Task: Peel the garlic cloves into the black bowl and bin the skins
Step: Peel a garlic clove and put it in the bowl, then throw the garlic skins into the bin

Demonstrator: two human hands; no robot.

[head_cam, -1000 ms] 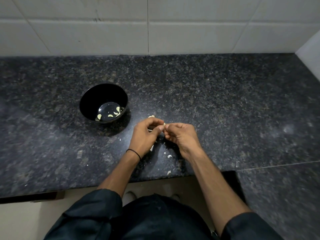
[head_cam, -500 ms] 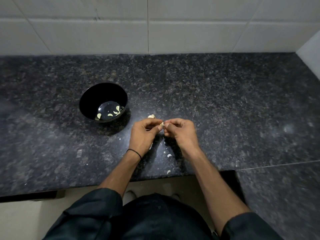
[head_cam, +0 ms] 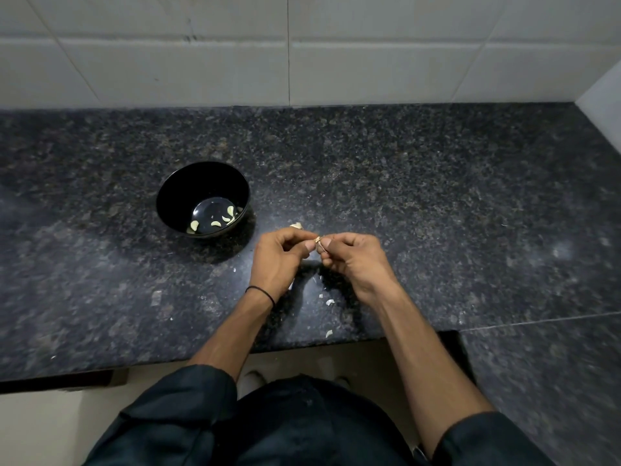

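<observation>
left hand [head_cam: 279, 260] + right hand [head_cam: 353, 257] – both pinching one garlic clove [head_cam: 317, 239] | black bowl [head_cam: 174, 196] – peeled cloves inside

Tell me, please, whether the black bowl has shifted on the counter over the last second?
No. The black bowl keeps the same place on the counter, just as far left of the vertical grout line as before.

Between left hand [head_cam: 279, 260] and right hand [head_cam: 353, 257], small pale garlic clove [head_cam: 317, 239] mostly covered by fingertips. Beyond left knuckles, pale lump [head_cam: 296, 225] half hidden. On speckled black granite counter [head_cam: 437, 196], white flecks [head_cam: 329, 302] too small to identify (skin or clove?).
</observation>
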